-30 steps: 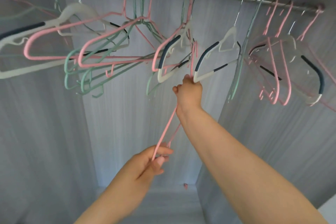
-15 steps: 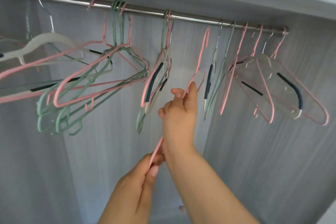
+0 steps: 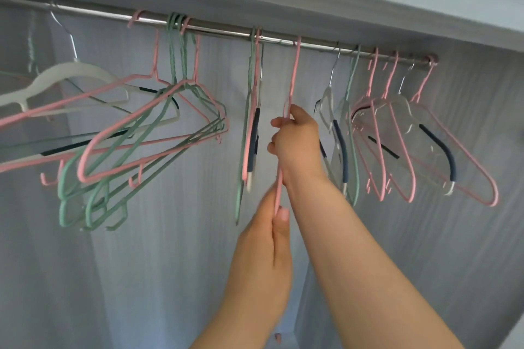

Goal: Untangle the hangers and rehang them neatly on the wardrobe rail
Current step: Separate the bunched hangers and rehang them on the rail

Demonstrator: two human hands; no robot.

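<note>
1. The pink hanger (image 3: 293,76) is hooked on the middle of the wardrobe rail (image 3: 221,31), in a gap, likely for even spacing.
2. It is gripped high by the right hand (image 3: 296,139) and pinched low by the left hand (image 3: 266,235), apparently to keep it edge-on.
3. Tangled hangers (image 3: 158,133) are seen under the rail's left stretch.

I count one rail (image 3: 221,30) and seven pink hangers (image 3: 296,65); the green hangers (image 3: 175,65) overlap too much for a count.

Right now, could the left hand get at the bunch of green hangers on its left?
Probably, once it lets go: the left hand pinches the lower end of the pink hanger, which the right hand also grips. Only an edge-on bunch hangs between it and the green hangers; passing beneath looks open.
</note>
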